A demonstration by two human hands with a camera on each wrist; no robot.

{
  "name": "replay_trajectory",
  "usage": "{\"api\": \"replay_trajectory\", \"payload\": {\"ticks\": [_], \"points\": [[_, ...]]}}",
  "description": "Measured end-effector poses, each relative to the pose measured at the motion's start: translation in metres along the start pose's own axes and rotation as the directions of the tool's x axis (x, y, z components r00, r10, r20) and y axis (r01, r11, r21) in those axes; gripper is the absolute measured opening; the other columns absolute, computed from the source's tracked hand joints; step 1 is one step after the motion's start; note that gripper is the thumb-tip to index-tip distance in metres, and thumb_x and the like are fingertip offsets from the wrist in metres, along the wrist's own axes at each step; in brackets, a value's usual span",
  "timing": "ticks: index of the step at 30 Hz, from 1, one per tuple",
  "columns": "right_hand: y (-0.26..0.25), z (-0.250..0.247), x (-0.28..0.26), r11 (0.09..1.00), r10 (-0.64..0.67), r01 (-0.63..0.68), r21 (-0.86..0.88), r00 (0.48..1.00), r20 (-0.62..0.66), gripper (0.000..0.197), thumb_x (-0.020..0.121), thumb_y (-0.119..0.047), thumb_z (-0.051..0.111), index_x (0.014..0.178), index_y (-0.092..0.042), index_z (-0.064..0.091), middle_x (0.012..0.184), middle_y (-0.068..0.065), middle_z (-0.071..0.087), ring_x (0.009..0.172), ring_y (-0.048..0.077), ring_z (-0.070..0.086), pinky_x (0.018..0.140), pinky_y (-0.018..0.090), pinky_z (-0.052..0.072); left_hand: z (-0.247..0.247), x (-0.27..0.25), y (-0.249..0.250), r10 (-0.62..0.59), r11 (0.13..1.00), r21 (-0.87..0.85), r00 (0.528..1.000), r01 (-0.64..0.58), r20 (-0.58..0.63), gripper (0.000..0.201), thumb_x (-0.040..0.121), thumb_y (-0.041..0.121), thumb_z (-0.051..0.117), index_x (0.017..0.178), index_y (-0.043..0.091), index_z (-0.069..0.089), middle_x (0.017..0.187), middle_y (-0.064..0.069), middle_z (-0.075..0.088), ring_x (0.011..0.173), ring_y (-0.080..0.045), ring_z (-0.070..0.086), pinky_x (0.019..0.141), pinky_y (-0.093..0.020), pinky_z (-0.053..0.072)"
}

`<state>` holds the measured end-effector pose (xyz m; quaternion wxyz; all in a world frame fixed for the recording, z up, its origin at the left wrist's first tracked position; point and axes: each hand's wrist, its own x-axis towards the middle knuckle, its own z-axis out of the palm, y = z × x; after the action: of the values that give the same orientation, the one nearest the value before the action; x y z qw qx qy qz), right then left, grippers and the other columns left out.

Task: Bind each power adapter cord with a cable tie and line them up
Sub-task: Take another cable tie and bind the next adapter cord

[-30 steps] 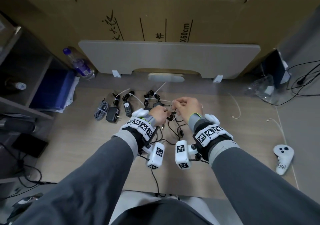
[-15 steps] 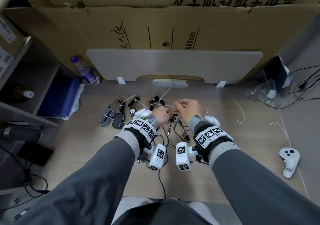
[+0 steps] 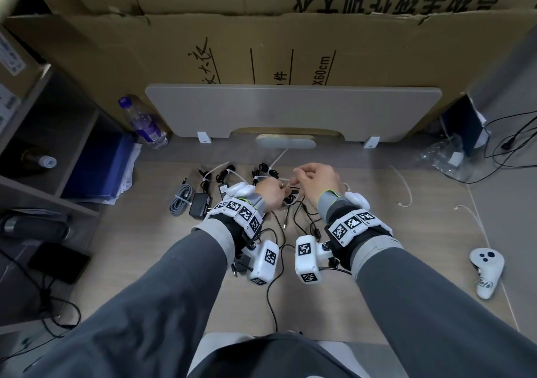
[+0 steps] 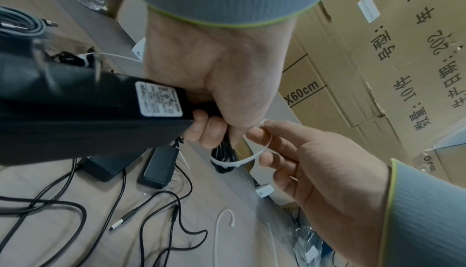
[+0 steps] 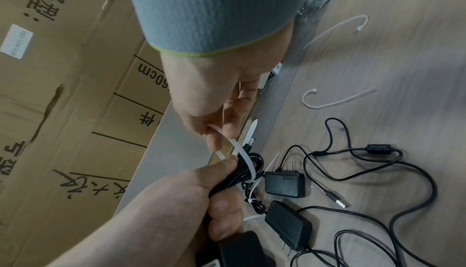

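Note:
My left hand [image 4: 214, 127] grips a folded black cord bundle [image 4: 224, 157]. Its black power adapter [image 4: 100, 111] hangs below my palm. A white cable tie [image 4: 254, 156] loops around the bundle, and my right hand [image 4: 259, 143] pinches it between thumb and fingers. In the right wrist view the cable tie [image 5: 242, 151] crosses the cord bundle [image 5: 244, 173] just past my left hand [image 5: 221, 191]. In the head view both hands [image 3: 290, 183] meet above the desk. Tied adapters [image 3: 200, 204] lie in a row to the left.
Loose black cords [image 3: 302, 217] and an adapter [image 5: 285, 183] lie under my hands. Spare ties [image 3: 406, 185] lie to the right, near a white controller [image 3: 485, 270]. A grey board [image 3: 290, 110] and cardboard boxes stand behind. A bottle [image 3: 143, 124] and shelves are at the left.
Both hands have stayed together at the cord bundle with the tie. The head view has tilted up a little, so the desk sits lower in the picture.

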<state>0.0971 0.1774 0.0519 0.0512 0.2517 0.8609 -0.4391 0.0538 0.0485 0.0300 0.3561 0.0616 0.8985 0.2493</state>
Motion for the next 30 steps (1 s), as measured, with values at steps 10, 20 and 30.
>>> {"api": "replay_trajectory", "payload": {"ticks": [10, 20, 30], "points": [[0.006, 0.001, 0.005, 0.997, -0.034, 0.034, 0.07, 0.999, 0.006, 0.016, 0.092, -0.035, 0.056, 0.088, -0.027, 0.069, 0.071, -0.023, 0.072, 0.063, 0.003, 0.063, 0.078, 0.026, 0.054, -0.005, -0.005, 0.005, 0.046, 0.999, 0.028, 0.999, -0.046, -0.02, 0.04, 0.101, 0.03, 0.047, 0.101, -0.006, 0.065, 0.082, -0.021, 0.061, 0.075, -0.031, 0.054, 0.06, -0.029, 0.032], [0.0, 0.003, 0.006, 0.991, 0.014, -0.026, 0.131, 0.996, 0.091, 0.012, 0.082, -0.03, 0.057, 0.082, -0.022, 0.065, 0.065, -0.009, 0.073, 0.049, 0.015, 0.06, 0.068, 0.035, 0.059, -0.002, -0.01, 0.01, 0.059, 0.996, 0.071, 0.998, -0.056, -0.035, 0.046, 0.101, 0.042, 0.042, 0.064, 0.014, 0.045, 0.07, -0.007, 0.053, 0.069, -0.026, 0.049, 0.06, -0.031, 0.034], [0.0, -0.008, 0.003, 0.992, 0.087, -0.096, 0.079, 0.99, 0.108, 0.018, 0.079, -0.026, 0.054, 0.074, -0.02, 0.07, 0.065, -0.007, 0.074, 0.059, 0.018, 0.07, 0.076, 0.03, 0.058, 0.002, -0.013, 0.009, 0.044, 0.984, 0.177, 0.996, -0.029, -0.078, 0.034, 0.102, 0.032, 0.048, 0.082, 0.006, 0.057, 0.078, -0.01, 0.058, 0.076, -0.029, 0.057, 0.064, -0.032, 0.038]]}}
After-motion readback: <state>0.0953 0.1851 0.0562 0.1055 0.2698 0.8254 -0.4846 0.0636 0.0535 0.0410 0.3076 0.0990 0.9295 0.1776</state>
